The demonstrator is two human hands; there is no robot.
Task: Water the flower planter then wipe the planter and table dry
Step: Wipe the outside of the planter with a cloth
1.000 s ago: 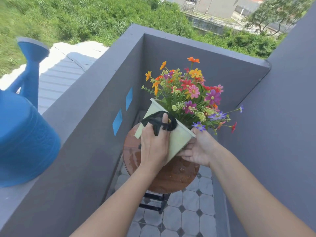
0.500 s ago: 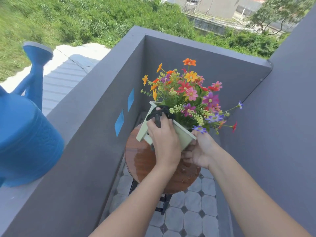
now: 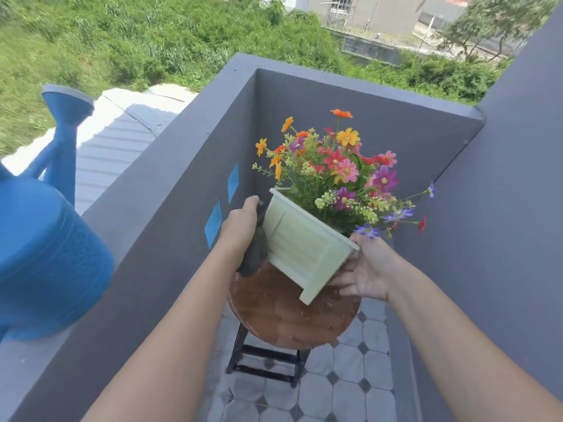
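Note:
A pale green square planter (image 3: pixel 301 245) full of colourful flowers (image 3: pixel 341 172) is tilted above a round brown table (image 3: pixel 283 318) that carries water drops. My right hand (image 3: pixel 365 269) holds the planter at its near right corner and underside. My left hand (image 3: pixel 240 226) presses a dark cloth (image 3: pixel 256 254) against the planter's left side. A blue watering can (image 3: pixel 39 248) stands on the wall ledge at the far left.
Grey walls (image 3: pixel 170 208) enclose the narrow corner on the left, back and right. The floor has pale tiles (image 3: pixel 344 388). The table stands on a black frame (image 3: pixel 262 360). Grass and a light roof lie beyond the wall.
My left hand has slid the cloth from the planter's near rim round to its left side. The planter has turned and tipped, showing its front face and a foot.

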